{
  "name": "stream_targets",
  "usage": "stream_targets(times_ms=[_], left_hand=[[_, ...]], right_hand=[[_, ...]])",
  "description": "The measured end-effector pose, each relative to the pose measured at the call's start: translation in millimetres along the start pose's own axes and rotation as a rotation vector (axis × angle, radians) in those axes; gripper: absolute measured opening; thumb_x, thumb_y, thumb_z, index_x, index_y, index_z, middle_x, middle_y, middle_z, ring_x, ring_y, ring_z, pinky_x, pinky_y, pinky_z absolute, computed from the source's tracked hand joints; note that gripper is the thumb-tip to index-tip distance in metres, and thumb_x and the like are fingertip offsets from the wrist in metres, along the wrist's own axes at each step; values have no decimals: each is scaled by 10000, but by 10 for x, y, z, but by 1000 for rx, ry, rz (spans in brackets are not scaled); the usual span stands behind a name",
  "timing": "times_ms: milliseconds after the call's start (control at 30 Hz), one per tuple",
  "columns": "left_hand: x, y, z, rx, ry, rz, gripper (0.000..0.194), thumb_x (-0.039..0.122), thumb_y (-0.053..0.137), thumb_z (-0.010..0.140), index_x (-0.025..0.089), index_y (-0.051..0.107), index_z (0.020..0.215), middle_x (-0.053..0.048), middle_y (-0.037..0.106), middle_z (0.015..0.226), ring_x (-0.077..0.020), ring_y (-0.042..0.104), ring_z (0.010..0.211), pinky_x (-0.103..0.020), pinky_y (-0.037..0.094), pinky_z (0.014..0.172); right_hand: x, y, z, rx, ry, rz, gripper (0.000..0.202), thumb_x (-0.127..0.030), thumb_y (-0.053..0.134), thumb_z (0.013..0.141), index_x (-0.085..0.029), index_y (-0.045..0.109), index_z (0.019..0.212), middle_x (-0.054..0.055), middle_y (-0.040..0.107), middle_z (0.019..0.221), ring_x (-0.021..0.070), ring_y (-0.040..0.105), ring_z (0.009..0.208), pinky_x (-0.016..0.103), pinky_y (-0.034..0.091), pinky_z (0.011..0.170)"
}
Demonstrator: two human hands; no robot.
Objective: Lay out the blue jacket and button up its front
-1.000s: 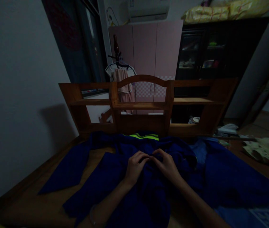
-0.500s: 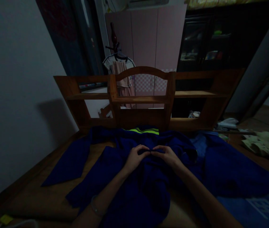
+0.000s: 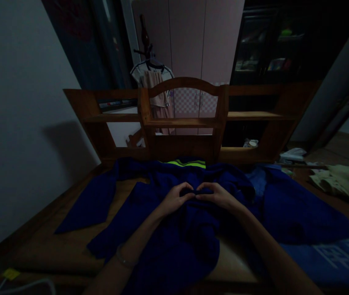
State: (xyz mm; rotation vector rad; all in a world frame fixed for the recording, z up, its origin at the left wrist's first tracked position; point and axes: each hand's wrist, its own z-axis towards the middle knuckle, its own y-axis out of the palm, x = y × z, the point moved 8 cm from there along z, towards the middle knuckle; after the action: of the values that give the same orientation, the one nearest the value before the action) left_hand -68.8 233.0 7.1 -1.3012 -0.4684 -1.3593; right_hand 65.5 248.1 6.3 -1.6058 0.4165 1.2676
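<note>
A dark blue garment [image 3: 165, 229] with a neon yellow-green stripe [image 3: 186, 164] at its far edge lies spread and rumpled over the bed. Near its middle, my left hand [image 3: 176, 198] pinches a fold of the cloth between thumb and fingers. Close beside it, my right hand [image 3: 215, 196] pinches the same fold, the fingertips of both hands almost meeting. The room is dim, so the exact part of the garment in my fingers is hard to make out. A bracelet [image 3: 125, 258] circles my left wrist.
A wooden headboard with shelves [image 3: 183, 123] stands beyond the garment. On the right lie more blue cloth [image 3: 303, 209], a lighter blue piece with white markings [image 3: 334, 258] and pale folded cloth [image 3: 346, 182]. A white wall [image 3: 23, 123] borders the left; a white cable [image 3: 39, 282] lies bottom left.
The view has tilted slightly, so the headboard sits a little higher. Both hands keep their pinch on the garment, with fingers arched a little more.
</note>
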Motion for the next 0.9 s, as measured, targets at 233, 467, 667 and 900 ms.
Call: stream_targets(times_ms=[233, 467, 667, 900], left_hand=[[-5, -24, -30, -107, -68, -98, 353, 402, 632, 771, 124, 583, 983, -42, 578, 939, -136, 524, 878, -213, 398, 769], [-44, -79, -32, -41, -96, -83, 399, 412, 682, 709, 131, 604, 982, -45, 574, 895, -146, 526, 842, -219, 403, 723], [-54, -81, -24, -56, -67, -83, 361, 403, 659, 737, 123, 598, 956, -31, 544, 838, -120, 497, 775, -200, 381, 676], [-8, -80, 3, 92, 17, -112, 300, 377, 594, 807, 117, 541, 947, -42, 560, 892, -126, 526, 841, -214, 402, 756]], right_hand=[[-15, 59, -23, -41, -25, 31, 436, -509, 644, 730, -155, 612, 983, 27, 567, 885, 135, 503, 807, 223, 377, 684], [-23, 72, -28, 6, 5, 131, 440, -501, 632, 739, -144, 586, 991, 27, 543, 826, 122, 478, 730, 217, 372, 636], [-85, 116, -34, 3, -31, 194, 396, -470, 635, 748, -144, 578, 966, 21, 522, 838, 113, 464, 745, 201, 364, 647], [-131, 104, -20, 51, -129, 206, 343, -444, 594, 800, -150, 580, 975, 20, 544, 910, 127, 494, 841, 214, 374, 750]])
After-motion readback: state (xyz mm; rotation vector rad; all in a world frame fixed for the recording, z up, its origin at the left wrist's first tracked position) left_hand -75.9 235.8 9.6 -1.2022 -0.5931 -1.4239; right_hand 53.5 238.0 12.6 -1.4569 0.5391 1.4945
